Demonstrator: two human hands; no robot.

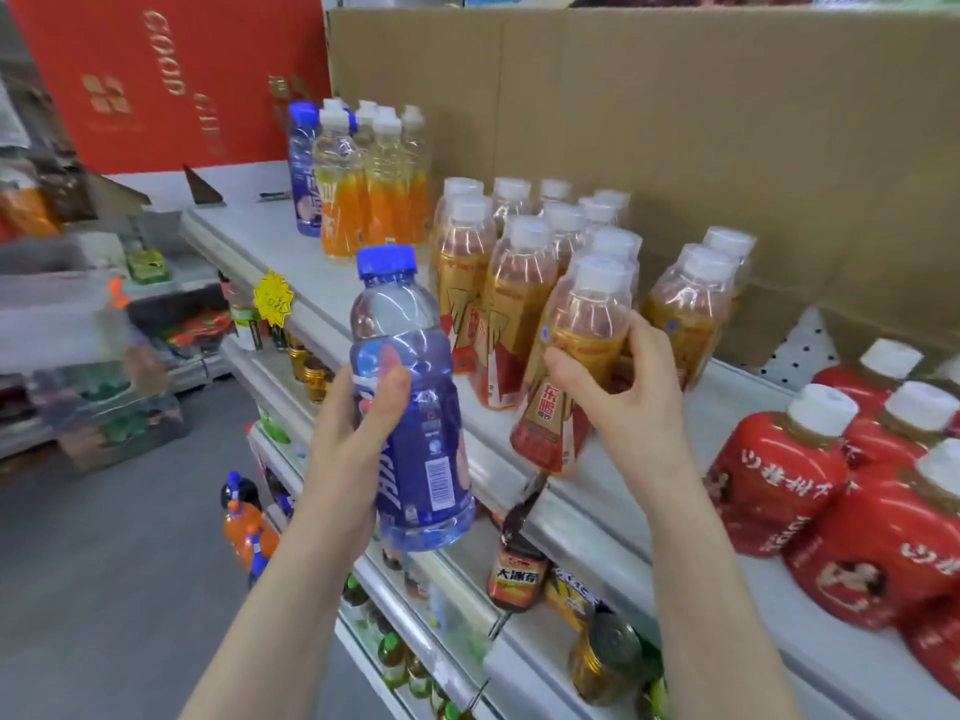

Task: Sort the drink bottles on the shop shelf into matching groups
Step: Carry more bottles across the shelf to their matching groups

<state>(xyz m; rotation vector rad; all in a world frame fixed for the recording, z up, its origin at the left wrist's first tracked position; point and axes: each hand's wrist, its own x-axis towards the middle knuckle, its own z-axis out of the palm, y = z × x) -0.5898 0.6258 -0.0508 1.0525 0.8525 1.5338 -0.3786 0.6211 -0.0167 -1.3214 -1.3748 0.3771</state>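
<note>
My left hand (358, 428) grips a blue-capped blue drink bottle (410, 407), held up in the air in front of the shelf edge. My right hand (623, 392) grips a gold-and-red labelled bottle (571, 366) with a white cap, tilted at the front of the top shelf (639, 491). Behind it stand several matching gold-and-red bottles (519, 267). Further left are several orange drink bottles (374, 189) and one more blue bottle (304, 168). Red-wrapped bottles (831, 485) with white caps fill the right end.
A brown cardboard box (701, 122) stands behind the bottles and a red gift box (166, 75) at the far left. Lower shelves (441, 589) hold smaller bottles and cans. The grey aisle floor (104, 589) lies to the left, with other shelves beyond.
</note>
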